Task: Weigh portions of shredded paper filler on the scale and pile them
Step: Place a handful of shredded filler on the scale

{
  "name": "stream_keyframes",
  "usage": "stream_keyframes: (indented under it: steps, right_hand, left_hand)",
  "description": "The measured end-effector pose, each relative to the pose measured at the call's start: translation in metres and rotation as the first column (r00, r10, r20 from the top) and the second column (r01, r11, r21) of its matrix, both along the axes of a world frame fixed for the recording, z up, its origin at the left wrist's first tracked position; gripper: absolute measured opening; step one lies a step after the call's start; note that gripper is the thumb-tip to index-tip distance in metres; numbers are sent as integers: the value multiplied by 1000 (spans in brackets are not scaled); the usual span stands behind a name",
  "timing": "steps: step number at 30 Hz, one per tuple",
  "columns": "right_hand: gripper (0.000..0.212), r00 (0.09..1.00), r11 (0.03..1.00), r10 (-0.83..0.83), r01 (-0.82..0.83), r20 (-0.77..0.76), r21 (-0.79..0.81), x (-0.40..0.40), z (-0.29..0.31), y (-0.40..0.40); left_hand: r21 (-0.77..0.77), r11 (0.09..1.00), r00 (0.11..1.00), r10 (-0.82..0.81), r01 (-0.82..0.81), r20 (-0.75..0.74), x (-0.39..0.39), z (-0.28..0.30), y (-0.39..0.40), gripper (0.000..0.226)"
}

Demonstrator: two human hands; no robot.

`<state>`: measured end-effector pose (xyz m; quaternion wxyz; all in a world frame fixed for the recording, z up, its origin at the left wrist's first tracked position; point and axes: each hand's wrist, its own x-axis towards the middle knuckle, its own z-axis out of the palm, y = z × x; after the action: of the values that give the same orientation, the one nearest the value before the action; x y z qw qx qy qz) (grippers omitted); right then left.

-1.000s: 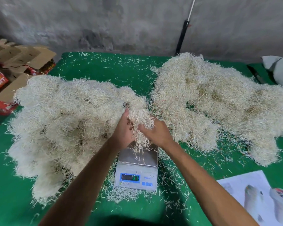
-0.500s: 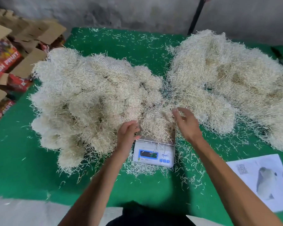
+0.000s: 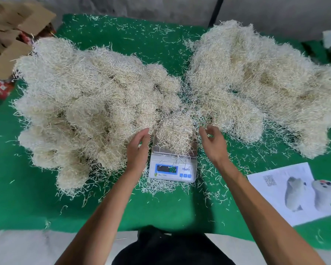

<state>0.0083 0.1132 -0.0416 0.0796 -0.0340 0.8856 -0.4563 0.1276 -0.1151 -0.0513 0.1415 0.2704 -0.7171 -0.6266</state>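
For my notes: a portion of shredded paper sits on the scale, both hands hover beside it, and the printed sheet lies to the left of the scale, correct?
Not quite: the head view shows the printed sheet right of the scale. The portion and both hands, left hand and right hand, are as you say.

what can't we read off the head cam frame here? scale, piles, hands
- Scale reading: display too small and blurred, strands lie across it.
- Scale platform: mostly covered by the portion on it.
- Right pile: cut off by the right frame edge.
- Cardboard boxes: cut off at the left edge, print unreadable.
- Left hand, right hand: palms face away; contact with the portion unclear.
- QR code on the printed sheet: blurred.
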Motion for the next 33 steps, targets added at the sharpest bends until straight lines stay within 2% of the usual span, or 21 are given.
stream_keyframes:
  steps: [14, 18, 20, 23, 25, 27, 29, 31, 33]
  right_hand:
    - [67, 999, 1000, 1, 0, 46, -24, -4, -5, -7]
    - [66, 1000, 1000, -8, 8, 14, -30, -7, -7, -12]
    - [66, 1000, 998, -16, 16, -1, -54, -12, -5, -22]
    - [64, 999, 986, 49, -49, -1, -161, -12, 0, -48]
    - [66, 986, 971, 163, -153, 40, -186, -4, -2, -65]
    - [68, 966, 951, 208, -164, 152, -261, 12, -2, -79]
    - [50, 976, 935, 154, -94, 152, -343, 23, -5, -90]
    - [46, 989, 924, 130, -97, 64, -369, 30, 6, -104]
    - [32, 988, 929, 135, -150, -69, -338, 29, 21, -115]
  left_hand:
    - [36, 999, 999, -20, 18, 47, 0, 1, -5, 39]
    - [151, 988, 999, -17, 10, 40, 0, -6, -7, 37]
    - [367, 930, 998, -42, 23, 43, -8, -4, -4, 41]
    - [670, 742, 984, -141, 32, 108, -31, 5, 10, 44]
    - [743, 669, 968, -184, -5, 172, -50, 9, 23, 59]
    - [787, 616, 955, -209, -37, 209, -68, 13, 30, 72]
    - [869, 483, 961, -172, -108, 215, -80, 20, 24, 82]
    - [894, 410, 971, -70, -181, 228, -86, 29, 14, 67]
    - [886, 415, 973, -7, -208, 232, -86, 29, 17, 52]
